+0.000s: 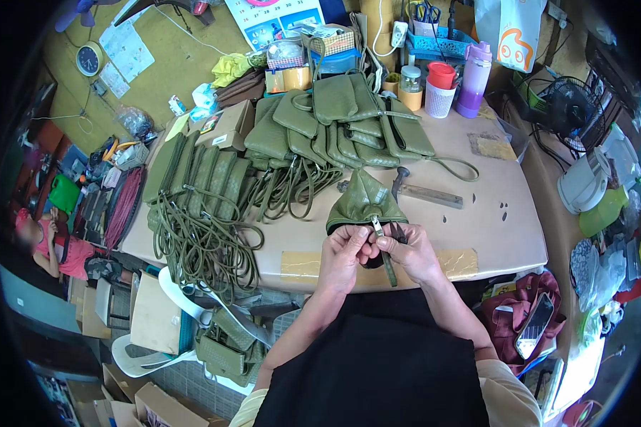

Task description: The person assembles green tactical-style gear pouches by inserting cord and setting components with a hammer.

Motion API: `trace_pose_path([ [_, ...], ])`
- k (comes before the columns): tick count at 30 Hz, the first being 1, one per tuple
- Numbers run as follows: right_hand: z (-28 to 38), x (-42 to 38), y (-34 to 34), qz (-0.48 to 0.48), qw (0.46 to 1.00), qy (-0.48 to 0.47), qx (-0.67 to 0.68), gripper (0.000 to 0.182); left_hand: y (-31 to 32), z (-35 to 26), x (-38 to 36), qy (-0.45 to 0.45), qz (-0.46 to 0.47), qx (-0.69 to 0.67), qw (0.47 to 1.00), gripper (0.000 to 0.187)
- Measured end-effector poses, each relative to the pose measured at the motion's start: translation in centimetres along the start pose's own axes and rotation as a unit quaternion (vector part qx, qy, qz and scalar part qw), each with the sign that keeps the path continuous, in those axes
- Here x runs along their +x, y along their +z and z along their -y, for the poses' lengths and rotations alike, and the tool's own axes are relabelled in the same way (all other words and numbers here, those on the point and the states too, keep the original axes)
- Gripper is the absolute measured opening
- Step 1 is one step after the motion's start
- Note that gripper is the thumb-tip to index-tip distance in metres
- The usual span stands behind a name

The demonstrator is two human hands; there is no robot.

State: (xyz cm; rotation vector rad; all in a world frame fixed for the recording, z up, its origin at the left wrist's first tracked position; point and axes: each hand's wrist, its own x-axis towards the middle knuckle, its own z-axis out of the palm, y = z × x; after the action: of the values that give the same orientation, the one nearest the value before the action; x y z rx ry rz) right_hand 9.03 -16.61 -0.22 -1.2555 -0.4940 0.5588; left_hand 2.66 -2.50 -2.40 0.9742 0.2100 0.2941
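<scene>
A green pouch (365,198) lies at the table's front edge, its metal clasp (376,222) and short strap (389,270) between my hands. My left hand (345,252) is closed, its thumb and fingers pinched at the clasp. Opposite it, my right hand (408,252) is closed round a dark tool, its fingertips at the strap. The tool's dark tips (399,230) show above the fingers. Just behind the pouch is a hammer (427,193) with its head upright.
Stacked green pouches (335,121) cover the table's back middle, with more pouches (199,171) and looped straps (206,242) at left. A purple bottle (473,82) and red-lidded cup (440,90) stand at the back right. Another person (68,249) is at far left.
</scene>
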Motion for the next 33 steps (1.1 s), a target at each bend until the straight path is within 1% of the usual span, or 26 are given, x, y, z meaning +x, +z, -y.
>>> trace_pose_path([
  [3, -0.1, 0.1, -0.8, 0.015, 0.994, 0.037, 0.1, 0.011, 0.4, -0.6, -0.3, -0.02, 0.038, -0.039, 0.998, 0.019],
  [5, -0.4, 0.2, -1.1, 0.02, 0.987, 0.062, 0.148, 0.012, 1.6, -1.8, -0.9, -0.075, -0.023, -0.098, 0.992, 0.018],
  [6, -0.4, 0.2, -1.2, 0.017, 0.985, 0.07, 0.159, 0.014, 2.1, -2.1, -1.1, -0.086, -0.074, -0.091, 0.989, 0.026],
  [7, -0.5, 0.1, -1.3, 0.014, 0.982, 0.077, 0.169, 0.016, 1.4, -1.7, -0.9, -0.086, -0.072, -0.091, 0.989, 0.026],
  [9, -0.5, 0.2, -1.6, 0.015, 0.982, 0.075, 0.176, 0.017, -1.2, -1.2, -0.6, -0.066, 0.139, -0.272, 0.95, 0.041],
  [10, -0.5, 0.2, -1.6, 0.017, 0.98, 0.073, 0.182, 0.018, -1.9, -1.9, -0.7, -0.109, 0.176, -0.21, 0.956, 0.047],
  [11, -0.4, 0.2, -1.7, 0.017, 0.98, 0.073, 0.182, 0.018, -2.2, -2.5, -0.9, -0.109, 0.176, -0.21, 0.955, 0.047],
  [12, -0.2, 0.2, -1.7, 0.014, 0.981, 0.075, 0.178, 0.018, -2.3, -3.1, -1.2, -0.1, 0.222, -0.071, 0.967, 0.047],
  [13, 0.0, 0.1, -1.7, 0.012, 0.982, 0.078, 0.174, 0.019, -2.7, -3.7, -1.5, -0.088, 0.262, 0.068, 0.958, 0.047],
  [14, 0.0, 0.1, -1.7, 0.012, 0.982, 0.078, 0.174, 0.019, -4.1, -3.8, -1.7, -0.149, 0.336, 0.011, 0.93, 0.037],
  [15, 0.1, 0.2, -1.8, 0.006, 0.984, 0.077, 0.163, 0.019, -4.5, -4.9, -2.3, -0.149, 0.336, 0.012, 0.93, 0.037],
  [17, 0.2, 0.2, -1.8, -0.002, 0.986, 0.075, 0.152, 0.02, -4.7, -7.2, -3.5, -0.158, 0.529, 0.038, 0.833, 0.016],
  [18, 0.2, 0.2, -1.8, -0.002, 0.987, 0.068, 0.144, 0.022, -5.5, -7.8, -3.8, -0.159, 0.53, 0.038, 0.832, 0.016],
  [19, 0.3, 0.2, -1.8, -0.003, 0.989, 0.062, 0.136, 0.023, -6.5, -8.2, -4.0, -0.125, 0.447, 0.095, 0.881, 0.022],
  [20, 0.4, 0.2, -1.6, -0.003, 0.989, 0.062, 0.136, 0.023, -7.1, -8.3, -4.0, -0.089, 0.357, 0.15, 0.918, 0.042],
  [21, 0.5, 0.2, -1.4, 0.002, 0.992, 0.056, 0.113, 0.026, -7.3, -8.0, -3.7, -0.089, 0.357, 0.151, 0.918, 0.042],
  [22, 0.7, 0.1, -1.2, 0.009, 0.995, 0.05, 0.089, 0.028, -7.4, -7.5, -3.3, 0.053, 0.238, 0.229, 0.942, 0.048],
  [23, 1.1, 0.0, -1.0, 0.012, 0.995, 0.05, 0.09, 0.028, -7.2, -7.2, -2.8, 0.193, 0.109, 0.299, 0.928, 0.055],
  [24, 1.6, -0.2, -0.7, 0.04, 0.995, 0.06, 0.067, 0.029, -5.1, -8.0, -2.5, 0.195, 0.108, 0.3, 0.928, 0.055],
  [25, 2.1, -0.4, -0.4, 0.067, 0.994, 0.071, 0.045, 0.031, -1.7, -9.5, -2.3, 0.316, 0.07, 0.494, 0.807, 0.049],
  [26, 2.5, -0.8, 0.3, 0.09, 0.991, 0.088, 0.051, 0.032, 0.3, -10.2, -2.2, 0.414, 0.027, 0.654, 0.633, 0.043],
  [27, 2.4, -0.9, 0.5, 0.176, 0.977, 0.077, 0.096, 0.032, 0.0, -9.7, -1.7, 0.414, 0.024, 0.654, 0.633, 0.043],
  [29, 3.7, -0.7, 0.4, 0.239, 0.948, 0.089, 0.19, 0.04, -1.0, -8.2, -0.5, 0.333, 0.149, 0.572, 0.734, 0.034],
  [30, 4.5, -0.6, -0.3, 0.244, 0.929, 0.094, 0.262, 0.046, 0.3, -9.0, -0.7, 0.354, 0.133, 0.589, 0.714, 0.018],
  [31, 5.4, -0.3, -0.9, 0.247, 0.905, 0.097, 0.332, 0.055, 0.4, -8.9, -0.8, 0.354, 0.134, 0.588, 0.715, 0.018],
  [33, 6.8, 0.5, -1.1, 0.227, 0.903, 0.075, 0.357, 0.061, 0.2, -8.4, -1.0, 0.198, 0.095, 0.507, 0.834, 0.013],
])
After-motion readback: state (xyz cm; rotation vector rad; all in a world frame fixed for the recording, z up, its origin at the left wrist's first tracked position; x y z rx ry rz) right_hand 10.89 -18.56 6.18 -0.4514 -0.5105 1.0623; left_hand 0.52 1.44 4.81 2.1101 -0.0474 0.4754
